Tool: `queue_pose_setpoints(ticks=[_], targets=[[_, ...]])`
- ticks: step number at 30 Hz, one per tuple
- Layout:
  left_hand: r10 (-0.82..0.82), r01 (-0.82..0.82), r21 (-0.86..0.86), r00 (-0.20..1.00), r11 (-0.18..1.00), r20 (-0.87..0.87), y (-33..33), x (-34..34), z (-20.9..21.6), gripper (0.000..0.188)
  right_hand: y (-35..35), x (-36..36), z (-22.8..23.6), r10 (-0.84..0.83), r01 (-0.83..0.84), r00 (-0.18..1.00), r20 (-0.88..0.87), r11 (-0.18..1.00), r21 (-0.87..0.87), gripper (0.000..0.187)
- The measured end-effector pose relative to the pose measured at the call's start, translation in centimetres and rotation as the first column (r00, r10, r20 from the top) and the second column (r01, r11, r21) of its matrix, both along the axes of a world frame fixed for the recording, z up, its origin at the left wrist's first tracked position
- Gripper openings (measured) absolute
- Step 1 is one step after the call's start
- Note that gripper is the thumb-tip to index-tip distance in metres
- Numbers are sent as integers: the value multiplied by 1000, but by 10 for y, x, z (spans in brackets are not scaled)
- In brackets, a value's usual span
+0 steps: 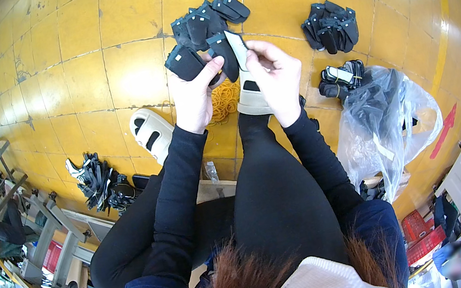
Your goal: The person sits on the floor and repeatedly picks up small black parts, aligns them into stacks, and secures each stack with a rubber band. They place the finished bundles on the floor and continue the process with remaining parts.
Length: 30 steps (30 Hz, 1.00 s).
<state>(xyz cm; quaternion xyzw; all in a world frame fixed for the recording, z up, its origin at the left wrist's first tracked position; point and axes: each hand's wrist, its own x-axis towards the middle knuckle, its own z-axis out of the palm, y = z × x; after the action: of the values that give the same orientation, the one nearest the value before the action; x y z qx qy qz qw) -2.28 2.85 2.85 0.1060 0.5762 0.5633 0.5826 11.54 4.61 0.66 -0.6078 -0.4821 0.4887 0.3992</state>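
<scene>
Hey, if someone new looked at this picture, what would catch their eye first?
The yellow tiled floor fills the view. At centre, the left hand and right hand hold small black fabric pieces together. Beyond them lies a pile of black pieces, and a clear plastic bag sits at right.

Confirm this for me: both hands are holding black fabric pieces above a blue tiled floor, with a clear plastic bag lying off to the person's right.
Wrong in one respect: the tiled floor is yellow, not blue. The head view shows the left hand and right hand holding black fabric pieces, with the clear plastic bag to the person's right.
</scene>
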Motion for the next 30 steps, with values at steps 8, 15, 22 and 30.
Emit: queue_pose_setpoints(ticks=[8, 15, 22, 30], targets=[[-1, 8, -61, 993, 998, 117, -2, -7, -2, 15, -2, -5, 17, 180, -179, 983, -29, 983, 48, 23], [-3, 11, -74, 994, 997, 109, -1, -12, -10, 17, -1, 2, 2, -47, -34, 923, -383, 979, -203, 18], [8, -2, -58, 994, 998, 107, 1, -17, -14, 17, 13, 30, -20, -97, 43, 954, -283, 981, -191, 22], [47, -44, -69, 998, 997, 45, 6, -38, -21, 19, 41, 83, -50, -159, 139, 981, -115, 977, -163, 28]])
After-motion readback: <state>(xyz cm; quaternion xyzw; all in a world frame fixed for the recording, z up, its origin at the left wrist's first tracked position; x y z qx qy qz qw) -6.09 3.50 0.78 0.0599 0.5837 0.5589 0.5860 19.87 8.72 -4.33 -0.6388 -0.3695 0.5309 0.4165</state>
